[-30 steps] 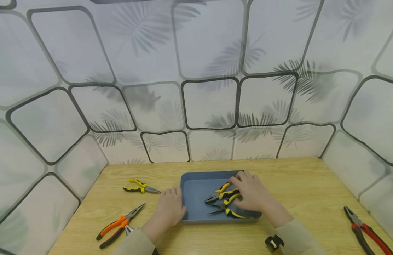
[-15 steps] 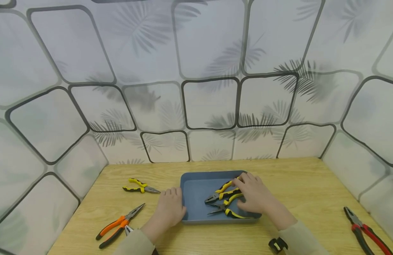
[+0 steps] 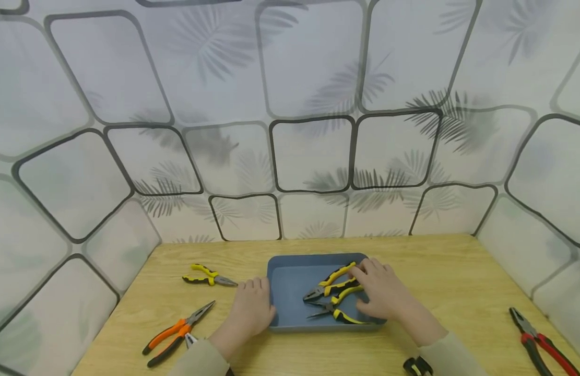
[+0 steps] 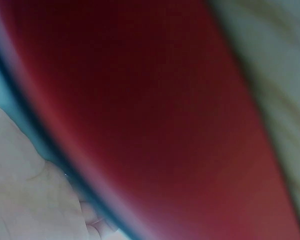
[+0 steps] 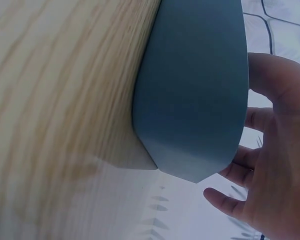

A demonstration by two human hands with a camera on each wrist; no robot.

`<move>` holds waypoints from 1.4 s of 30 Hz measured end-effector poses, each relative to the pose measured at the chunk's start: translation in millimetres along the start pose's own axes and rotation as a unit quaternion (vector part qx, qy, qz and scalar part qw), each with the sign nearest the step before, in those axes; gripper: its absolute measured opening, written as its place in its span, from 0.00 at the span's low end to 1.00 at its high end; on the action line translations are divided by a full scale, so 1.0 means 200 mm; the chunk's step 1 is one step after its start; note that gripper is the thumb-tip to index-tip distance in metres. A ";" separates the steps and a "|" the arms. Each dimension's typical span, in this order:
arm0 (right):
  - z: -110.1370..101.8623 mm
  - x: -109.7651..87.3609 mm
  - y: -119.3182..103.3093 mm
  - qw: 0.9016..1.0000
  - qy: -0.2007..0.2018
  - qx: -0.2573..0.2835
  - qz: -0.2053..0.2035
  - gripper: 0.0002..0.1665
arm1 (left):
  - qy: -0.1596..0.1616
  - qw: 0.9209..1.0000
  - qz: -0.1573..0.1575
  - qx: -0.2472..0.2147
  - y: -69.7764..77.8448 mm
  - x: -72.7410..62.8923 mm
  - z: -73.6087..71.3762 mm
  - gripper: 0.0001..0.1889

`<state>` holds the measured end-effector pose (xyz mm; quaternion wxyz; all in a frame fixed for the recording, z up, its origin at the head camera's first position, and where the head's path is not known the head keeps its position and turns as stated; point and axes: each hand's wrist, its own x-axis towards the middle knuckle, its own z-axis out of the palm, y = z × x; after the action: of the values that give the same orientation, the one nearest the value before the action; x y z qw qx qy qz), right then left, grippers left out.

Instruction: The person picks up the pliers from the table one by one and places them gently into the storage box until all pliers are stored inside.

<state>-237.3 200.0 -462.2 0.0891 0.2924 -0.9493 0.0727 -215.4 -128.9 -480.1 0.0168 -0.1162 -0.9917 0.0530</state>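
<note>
Two hands are at a blue-grey tray (image 3: 287,287) on the wooden table (image 3: 435,271). The left hand (image 3: 252,308) rests at the tray's left edge; its fingertips are hidden, so one cannot tell if they hook round it. The right hand (image 3: 380,292) reaches over the right edge, with fingers spread apart and a little bent, pinching nothing that shows. One cannot tell if the tips touch any handles.

To do this well, the left hand should probably keep the tray from sliding. The right hand would do best to handle one pair at a time, because they lie so close that one could drag the other.

Inside the tray, toward its right edge, are two pairs with yellow and black handles: combination pliers (image 3: 328,288) nearer the back edge, and long-nose pliers (image 3: 331,307) nearer the front edge. Both noses point left.
</note>
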 end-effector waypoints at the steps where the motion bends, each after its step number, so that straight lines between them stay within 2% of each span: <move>1: 0.00 0.00 0.00 1.000 0.000 0.002 0.002 0.25 | 0.000 1.000 0.000 0.001 0.00 0.00 0.00 0.26; 10: -0.03 -0.04 0.03 1.000 -0.007 0.016 0.013 0.25 | 0.001 1.000 0.001 -0.001 0.00 0.01 -0.01 0.27; 24: -0.06 -0.09 0.07 0.999 0.010 -0.005 0.031 0.28 | -0.004 1.000 -0.004 0.001 -0.01 0.01 0.01 0.28; 42: -0.08 -0.16 0.11 0.998 0.023 -0.008 0.055 0.25 | -0.001 1.000 0.000 0.002 0.00 0.00 0.01 0.28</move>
<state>-221.9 239.2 -454.9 0.1092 0.2369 -0.9623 0.0768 -216.3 -128.5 -482.8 0.0155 -0.1160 -0.9916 0.0549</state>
